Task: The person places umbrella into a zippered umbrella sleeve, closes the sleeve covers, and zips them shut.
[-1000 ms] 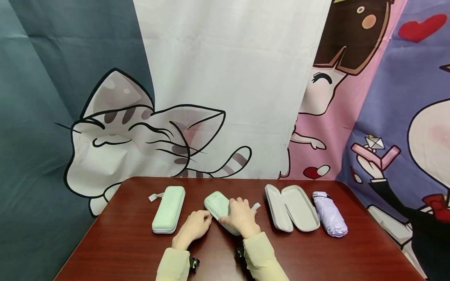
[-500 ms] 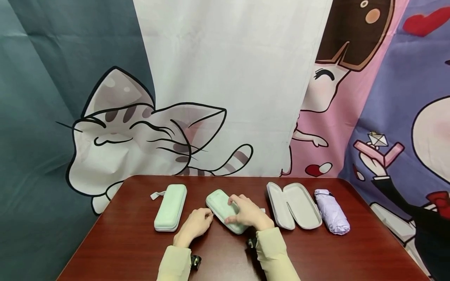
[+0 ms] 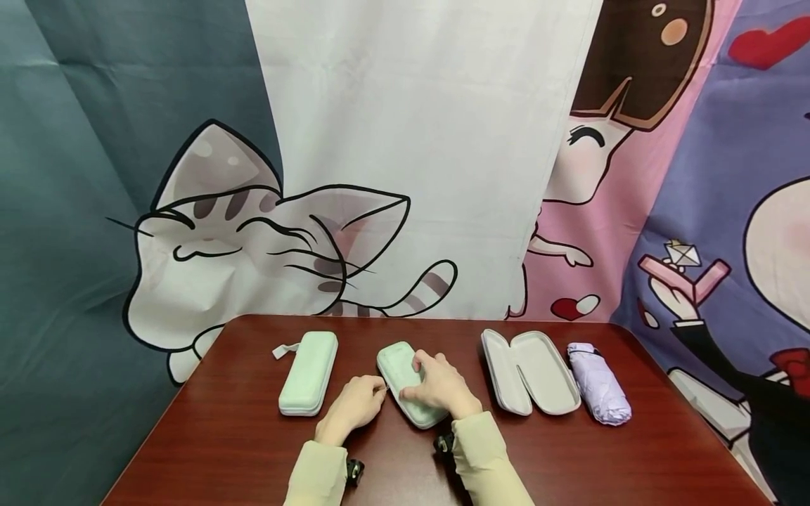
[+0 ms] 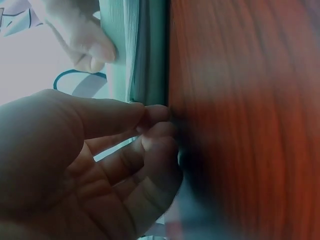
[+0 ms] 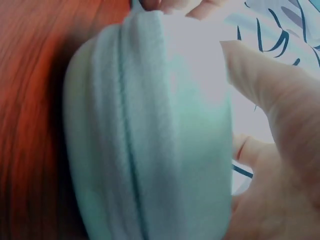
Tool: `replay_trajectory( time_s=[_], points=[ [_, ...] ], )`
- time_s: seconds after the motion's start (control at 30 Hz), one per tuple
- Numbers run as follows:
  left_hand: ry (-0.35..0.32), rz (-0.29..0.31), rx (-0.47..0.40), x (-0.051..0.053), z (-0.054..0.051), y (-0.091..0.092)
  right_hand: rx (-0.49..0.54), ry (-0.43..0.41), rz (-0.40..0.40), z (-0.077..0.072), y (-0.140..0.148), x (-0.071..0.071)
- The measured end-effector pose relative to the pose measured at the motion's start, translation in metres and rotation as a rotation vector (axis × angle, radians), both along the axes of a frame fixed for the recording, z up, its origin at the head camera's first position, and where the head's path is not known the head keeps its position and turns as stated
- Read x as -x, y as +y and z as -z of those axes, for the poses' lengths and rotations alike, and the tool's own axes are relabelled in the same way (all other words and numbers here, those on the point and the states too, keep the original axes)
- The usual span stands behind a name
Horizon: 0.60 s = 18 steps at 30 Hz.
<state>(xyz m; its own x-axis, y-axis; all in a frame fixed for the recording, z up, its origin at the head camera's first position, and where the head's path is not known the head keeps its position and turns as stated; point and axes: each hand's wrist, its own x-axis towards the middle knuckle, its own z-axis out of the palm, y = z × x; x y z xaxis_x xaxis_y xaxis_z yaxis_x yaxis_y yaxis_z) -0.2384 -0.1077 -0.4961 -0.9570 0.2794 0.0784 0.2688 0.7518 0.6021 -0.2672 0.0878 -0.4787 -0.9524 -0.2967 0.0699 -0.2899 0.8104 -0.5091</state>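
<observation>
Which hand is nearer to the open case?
Right. The right hand is on the middle green case, left of the open case; the left hand is farther left, at the middle green case's left edge.

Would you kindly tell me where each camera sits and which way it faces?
Head: worn on the head, facing forward and down over the table toward the backdrop; left hand, right hand and sleeves show.
Left wrist: on that wrist, facing the left hand's fingertips at the middle green case; part of the right hand also shows.
Right wrist: on that wrist, facing the case's zippered side; the right hand's thumb shows, plus fingers, apparently the left hand's, at the top.
Shared: both wrist views show the middle green case.
</observation>
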Motion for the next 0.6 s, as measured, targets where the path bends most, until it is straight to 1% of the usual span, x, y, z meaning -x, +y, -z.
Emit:
replay_trajectory(
  time_s=[0.2,0.4,0.5,0.6],
  points=[
    [-0.014,0.037,0.014,-0.0005,-0.0016,0.0024,-0.016,-0.022,0.086,-0.0002,-0.0039,-0.0015],
    [-0.017,0.076,0.042,-0.0024,-0.0019,0.0006,-0.056,-0.036,0.121,0.0007,-0.0080,-0.0030],
    [-0.025,0.094,0.045,-0.0027,-0.0021,0.0003,-0.061,-0.034,0.133,0.0012,-0.0091,-0.0022],
    [-0.033,0.097,0.046,-0.0029,-0.0028,0.0001,-0.053,-0.042,0.130,0.0010,-0.0082,-0.0012]
  ],
)
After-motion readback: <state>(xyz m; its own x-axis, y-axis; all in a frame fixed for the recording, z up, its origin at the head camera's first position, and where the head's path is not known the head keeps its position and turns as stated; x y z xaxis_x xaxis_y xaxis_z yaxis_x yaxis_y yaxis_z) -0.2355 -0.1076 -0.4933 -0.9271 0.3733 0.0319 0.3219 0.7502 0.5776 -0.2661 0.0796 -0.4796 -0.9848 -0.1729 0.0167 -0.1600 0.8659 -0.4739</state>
